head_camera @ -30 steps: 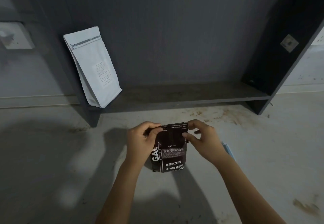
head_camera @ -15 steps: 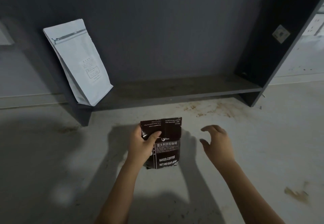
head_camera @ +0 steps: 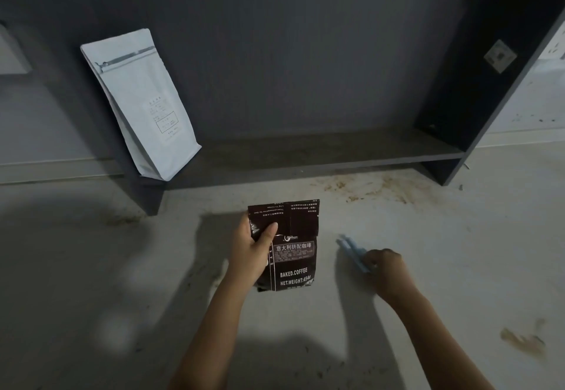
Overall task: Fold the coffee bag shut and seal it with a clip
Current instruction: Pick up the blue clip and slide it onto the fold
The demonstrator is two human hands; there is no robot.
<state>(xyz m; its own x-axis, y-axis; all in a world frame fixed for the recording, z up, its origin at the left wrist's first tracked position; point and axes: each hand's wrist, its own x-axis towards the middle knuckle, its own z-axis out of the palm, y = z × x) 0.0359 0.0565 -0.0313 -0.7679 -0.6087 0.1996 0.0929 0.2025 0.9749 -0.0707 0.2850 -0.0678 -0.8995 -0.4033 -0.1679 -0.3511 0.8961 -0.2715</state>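
Note:
A dark brown coffee bag [head_camera: 293, 264] stands upright on the pale floor, its top flap folded down over the front. My left hand [head_camera: 255, 252] grips the bag's left side, thumb pressing the folded flap. To the right, a light blue clip [head_camera: 353, 252] lies low on the floor, blurred. My right hand [head_camera: 386, 267] is closed around the clip's near end, fingers curled over it.
A white coffee bag [head_camera: 140, 105] leans on the left end of a low dark shelf [head_camera: 321, 151]. The shelf's dark side panel [head_camera: 489, 84] rises at the right. Brown stains [head_camera: 367, 188] mark the floor in front of the shelf and at the lower right.
My right hand let go of the bag's top, swung right and down, and closed on the blue clip. My left hand kept hold of the folded bag.

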